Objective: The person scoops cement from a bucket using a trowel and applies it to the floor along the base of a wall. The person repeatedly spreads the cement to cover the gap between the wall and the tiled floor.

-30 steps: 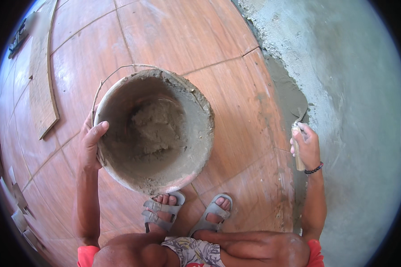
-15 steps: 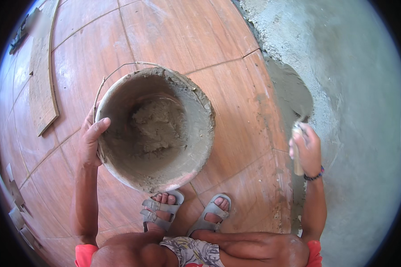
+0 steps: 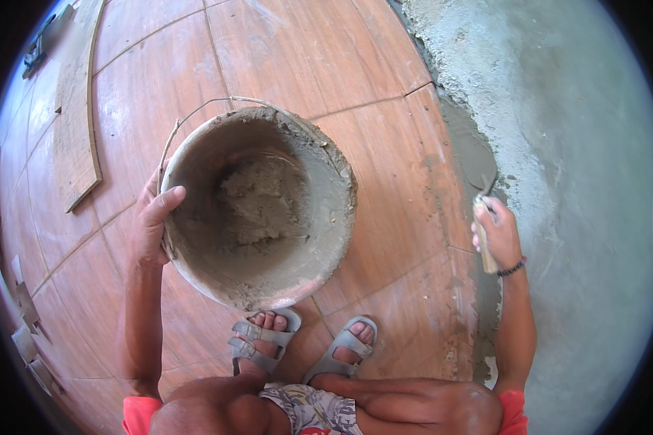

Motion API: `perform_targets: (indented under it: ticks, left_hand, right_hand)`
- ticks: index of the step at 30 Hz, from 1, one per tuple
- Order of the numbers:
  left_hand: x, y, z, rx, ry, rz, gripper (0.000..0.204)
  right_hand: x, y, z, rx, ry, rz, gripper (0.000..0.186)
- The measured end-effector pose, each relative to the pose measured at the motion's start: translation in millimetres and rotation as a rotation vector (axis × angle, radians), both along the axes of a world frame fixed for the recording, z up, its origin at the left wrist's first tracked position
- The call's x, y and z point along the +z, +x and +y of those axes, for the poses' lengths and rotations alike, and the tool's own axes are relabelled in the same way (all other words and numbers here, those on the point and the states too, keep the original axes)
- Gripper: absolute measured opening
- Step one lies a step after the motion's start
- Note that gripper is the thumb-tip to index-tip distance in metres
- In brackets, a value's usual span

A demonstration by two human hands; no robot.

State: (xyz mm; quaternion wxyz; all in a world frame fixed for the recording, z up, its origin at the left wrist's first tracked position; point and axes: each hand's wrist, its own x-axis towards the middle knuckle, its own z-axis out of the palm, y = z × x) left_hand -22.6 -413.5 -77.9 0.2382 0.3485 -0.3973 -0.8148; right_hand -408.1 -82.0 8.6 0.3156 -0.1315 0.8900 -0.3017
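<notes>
My left hand [image 3: 154, 221] grips the left rim of a mortar-caked bucket [image 3: 331, 217], thumb over the edge and fingers around the outside. Inside, a lump of grey wet mortar [image 3: 265, 196] lies at the bottom. The bucket is tilted so its mouth faces me, with its thin wire handle [image 3: 189, 116] resting at the far side. My right hand [image 3: 499, 235] is closed round the wooden handle of a trowel [image 3: 485, 243]. Its grey blade is hard to tell from the wet mortar strip [image 3: 461, 134] between the tiles and the concrete wall or slab.
Wood-look brown tiles [image 3: 384, 167] cover the floor, ending at the mortar-filled gap on the right. Beyond it is a rough grey concrete surface [image 3: 588, 217]. A wooden plank [image 3: 76, 138] lies at the left, with several offcuts [image 3: 25, 341] nearer. My sandalled feet [image 3: 268, 333] stand just below the bucket.
The trowel has shifted slightly, and the wet mortar by it looks more spread along the gap. The bucket and my left hand sit a touch further right in view, still gripped.
</notes>
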Motion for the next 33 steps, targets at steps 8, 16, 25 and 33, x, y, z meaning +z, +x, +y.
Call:
perform_targets:
  ticks: [8, 16, 25, 33]
  left_hand:
    - [3.1, 1.7, 0.4, 0.001, -0.035, -0.02, 0.061]
    - [5.0, 0.6, -3.7, -0.001, -0.063, -0.087, 0.065]
    - [-17.9, 16.0, -6.9, -0.002, 0.011, -0.096, 0.066]
    - [-6.7, 6.5, -1.1, 0.022, -0.019, -0.075, 0.063]
  right_hand:
    - [60.6, 17.3, 56.1, -0.025, 0.048, 0.068, 0.037]
    - [39.6, 39.0, 68.9, 0.126, -0.078, 0.227, 0.031]
    - [22.5, 10.1, 51.8, 0.004, -0.086, 0.152, 0.035]
    - [58.9, 35.3, 57.6, 0.03, -0.163, 0.319, 0.034]
